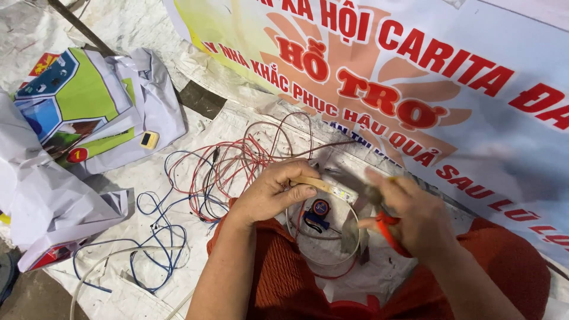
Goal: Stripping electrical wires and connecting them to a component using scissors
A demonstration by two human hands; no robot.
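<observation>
My left hand (274, 191) pinches a flat yellowish strip (332, 188) between thumb and fingers, holding it level over my lap. My right hand (409, 219) is blurred with motion and grips a tool with orange-red handles (386, 228) just right of the strip's end. Below the strip sits a round clear tub (323, 237) holding a small blue and red item. Red wires (237, 166) loop right behind my left hand.
Tangled blue wires (160, 237) and a white cable (101, 266) lie on the white woven sheet (148, 184) at left. A crumpled printed sheet (77, 106) with a small yellow device (149, 140) lies at upper left. A large printed banner (415, 77) covers the right.
</observation>
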